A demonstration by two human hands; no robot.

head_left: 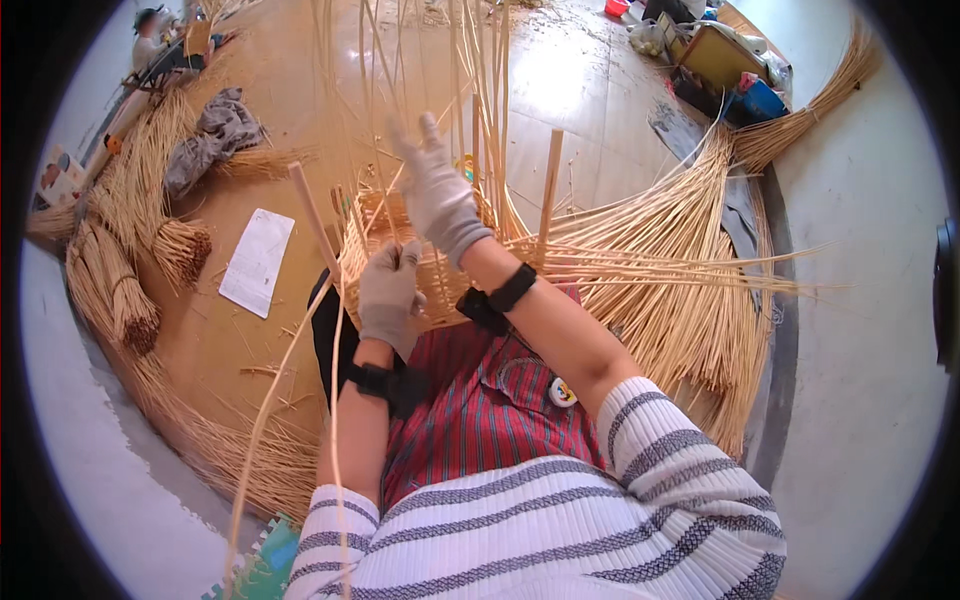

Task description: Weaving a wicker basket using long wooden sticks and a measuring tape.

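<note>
A half-woven wicker basket point(372, 240) stands in front of my lap, with long pale upright canes point(480, 90) rising from its rim. My left hand point(388, 295), in a grey glove, is closed around a thin cane point(290, 370) that trails down past my left arm. My right hand point(436, 190), also gloved, reaches up among the upright canes with fingers spread, touching them. Two thicker wooden stakes point(549, 190) stick up from the basket sides. Both wrists carry black straps.
Bundles of cane point(120, 290) lie on the wooden floor at my left, and a wide fan of loose canes point(680, 270) spreads at my right. A white sheet point(257, 262) and a grey cloth point(215, 135) lie on the floor. Another person point(150, 40) sits far left.
</note>
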